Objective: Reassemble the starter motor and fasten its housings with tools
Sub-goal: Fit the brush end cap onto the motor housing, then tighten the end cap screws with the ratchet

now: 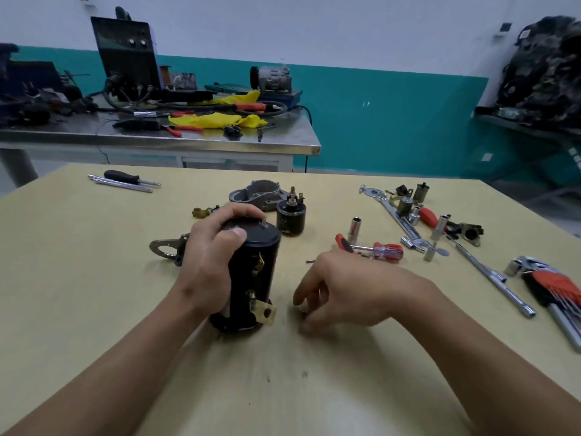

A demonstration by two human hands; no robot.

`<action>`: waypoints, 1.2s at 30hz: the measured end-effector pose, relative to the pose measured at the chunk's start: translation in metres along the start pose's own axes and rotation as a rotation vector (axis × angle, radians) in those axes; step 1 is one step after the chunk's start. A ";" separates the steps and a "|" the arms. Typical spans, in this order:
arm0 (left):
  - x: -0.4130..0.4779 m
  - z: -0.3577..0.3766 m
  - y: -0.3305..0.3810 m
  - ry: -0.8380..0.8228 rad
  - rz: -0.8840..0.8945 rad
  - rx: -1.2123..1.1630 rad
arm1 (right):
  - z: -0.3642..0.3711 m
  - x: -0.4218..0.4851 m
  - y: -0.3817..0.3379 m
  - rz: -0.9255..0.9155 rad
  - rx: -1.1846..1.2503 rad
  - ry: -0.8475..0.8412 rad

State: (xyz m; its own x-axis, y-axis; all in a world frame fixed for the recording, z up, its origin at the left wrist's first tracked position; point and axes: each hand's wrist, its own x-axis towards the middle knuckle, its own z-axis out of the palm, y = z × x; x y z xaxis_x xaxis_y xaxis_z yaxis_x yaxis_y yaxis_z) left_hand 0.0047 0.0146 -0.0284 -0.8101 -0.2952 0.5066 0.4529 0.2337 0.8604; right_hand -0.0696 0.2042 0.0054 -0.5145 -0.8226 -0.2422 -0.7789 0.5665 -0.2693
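The black cylindrical starter motor body [255,272] stands upright on the table, brass terminals facing me. My left hand [213,256] grips its upper left side, thumb on the top cap. My right hand [342,287] is just right of the body, fingertips curled down onto the table at a small part [303,311] that is mostly hidden. Behind stand a black solenoid [291,215] and a grey cast end housing [259,194]. A metal bracket [166,248] lies to the left.
A red-handled screwdriver [382,250], sockets [354,228], a long T-wrench [484,265], a ratchet spanner [393,212] and a hex key set [553,287] lie on the right. A black screwdriver and rods [125,180] lie far left. A steel workbench [163,140] with tools stands behind.
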 end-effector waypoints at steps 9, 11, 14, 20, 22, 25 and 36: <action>0.001 -0.003 0.002 -0.174 0.038 0.042 | -0.001 0.000 -0.001 0.038 0.005 0.109; 0.002 -0.004 0.001 -0.187 0.033 0.039 | -0.004 -0.003 0.005 -0.011 0.223 0.301; 0.002 -0.004 0.001 -0.190 0.007 0.008 | -0.007 -0.004 0.007 -0.161 0.605 0.564; 0.000 -0.003 0.001 -0.211 0.004 -0.034 | 0.004 0.012 -0.012 -0.309 1.105 0.810; -0.002 -0.001 0.000 -0.218 0.007 -0.057 | 0.009 0.017 -0.019 -0.294 1.135 0.805; -0.004 0.002 0.000 -0.210 -0.007 -0.091 | 0.011 0.018 -0.019 -0.252 1.107 0.781; -0.006 0.004 0.002 -0.183 -0.031 -0.104 | 0.016 0.027 -0.011 -0.234 1.394 0.589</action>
State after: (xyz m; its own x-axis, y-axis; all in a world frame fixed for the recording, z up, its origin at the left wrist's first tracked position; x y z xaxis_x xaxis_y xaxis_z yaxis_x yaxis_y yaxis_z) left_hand 0.0085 0.0202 -0.0301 -0.8741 -0.1253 0.4693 0.4550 0.1270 0.8814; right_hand -0.0693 0.1769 -0.0127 -0.7584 -0.6094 0.2310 -0.0868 -0.2568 -0.9625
